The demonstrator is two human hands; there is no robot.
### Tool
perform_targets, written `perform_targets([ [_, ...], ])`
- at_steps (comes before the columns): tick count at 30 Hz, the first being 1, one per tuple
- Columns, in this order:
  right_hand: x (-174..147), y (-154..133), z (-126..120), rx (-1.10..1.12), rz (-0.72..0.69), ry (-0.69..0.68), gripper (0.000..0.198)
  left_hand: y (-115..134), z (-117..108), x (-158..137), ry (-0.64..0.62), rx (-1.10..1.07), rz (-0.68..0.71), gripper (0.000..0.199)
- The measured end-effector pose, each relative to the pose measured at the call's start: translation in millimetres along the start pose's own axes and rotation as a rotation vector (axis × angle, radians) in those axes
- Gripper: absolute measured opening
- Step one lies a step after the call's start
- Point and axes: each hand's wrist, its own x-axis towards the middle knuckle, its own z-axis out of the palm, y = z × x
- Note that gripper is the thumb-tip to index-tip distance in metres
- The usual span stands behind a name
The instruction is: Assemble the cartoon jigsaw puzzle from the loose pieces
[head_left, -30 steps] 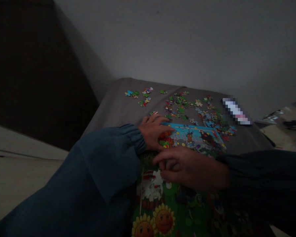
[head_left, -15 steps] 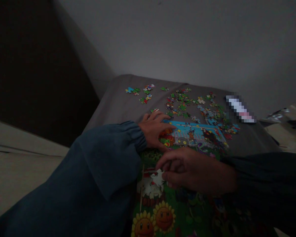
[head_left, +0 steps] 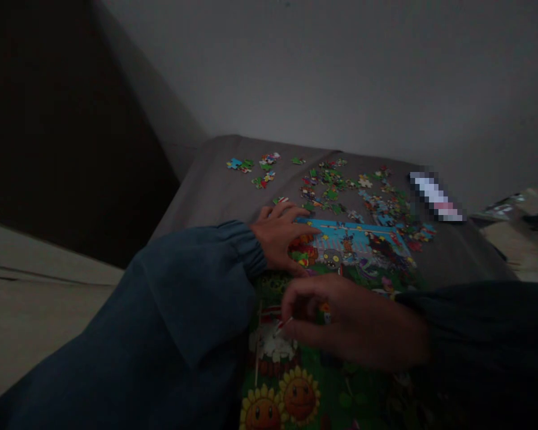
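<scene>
A colourful jigsaw puzzle (head_left: 354,391) with sunflowers and cartoon figures stretches away from me on the grey cloth. My left hand (head_left: 280,239) lies spread over its upper left part, fingers apart and holding nothing. Lower down, my right hand (head_left: 341,319) pinches a small jigsaw piece (head_left: 284,326) between thumb and forefinger. That piece is tilted, showing a thin red and white edge, just above the white figure at the puzzle's left side. Part of the puzzle is hidden under my right hand and sleeve.
Loose jigsaw pieces (head_left: 332,179) are scattered beyond the puzzle on the grey cloth (head_left: 215,179). A phone (head_left: 437,197), its screen lit and blurred out, lies at the right. A pale wall (head_left: 318,77) rises behind. The light is dim.
My right hand has tipped the jigsaw piece from lying nearly face-up to nearly edge-on, and the hand has dropped slightly. My left hand has stayed in place.
</scene>
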Motion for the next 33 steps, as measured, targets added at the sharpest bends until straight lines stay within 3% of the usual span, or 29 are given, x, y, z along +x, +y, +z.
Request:
perform_targets([
  [5,6,3,9,0.191,0.079,-0.021,0.004,1,-1,0,0.007,0.009,-0.002,0.083],
  [9,11,11,17,0.291,0.062,-0.037,0.013,1,-3,0,-0.014,0.004,0.004,0.084],
  [17,14,14,19,0.081,-0.033,-0.075,0.011,2,-4,-1,-0.017,-0.020,0.006,0.088],
  [24,12,14,16,-0.316,-0.211,0.002,0.015,2,-2,-1,0.020,0.002,0.004,0.086],
  [33,12,17,16,-0.430,-0.228,-0.006,0.019,2,-3,0,0.003,0.005,0.004,0.085],
])
